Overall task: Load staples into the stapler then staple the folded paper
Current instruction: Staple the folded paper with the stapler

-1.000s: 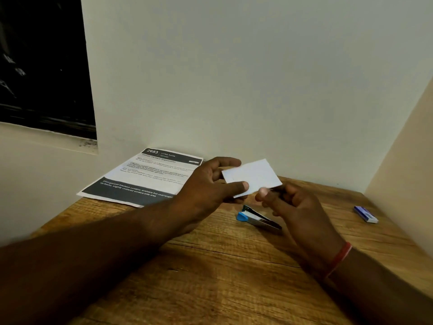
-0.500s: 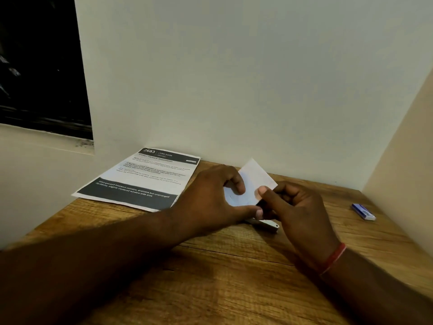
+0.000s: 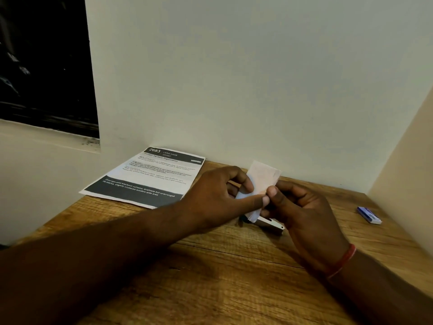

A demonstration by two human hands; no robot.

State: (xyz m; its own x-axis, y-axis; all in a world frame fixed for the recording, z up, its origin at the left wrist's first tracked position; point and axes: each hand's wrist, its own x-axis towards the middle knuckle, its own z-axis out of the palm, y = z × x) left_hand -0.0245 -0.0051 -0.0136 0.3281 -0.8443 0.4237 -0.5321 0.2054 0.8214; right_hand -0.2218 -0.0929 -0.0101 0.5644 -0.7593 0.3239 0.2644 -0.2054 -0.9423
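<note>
Tilted more upright than half a second earlier, the folded paper (image 3: pixel 259 184) was pinched between both thumbs, left hand (image 3: pixel 218 195) and right hand (image 3: pixel 302 212), above the stapler (image 3: pixel 269 223) near the desk's (image 3: pixel 210 277) back edge.

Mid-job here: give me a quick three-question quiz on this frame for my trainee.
1. True or false: both hands pinch the folded paper.
2. Where does the stapler lie? A) on the printed sheet B) on the table, under the paper and hands C) beside the blue box
3. What lies near the right-hand wall?

Key:
1. True: left hand and right hand both grip it.
2. B
3. A small blue staple box, on the wooden table.
</note>
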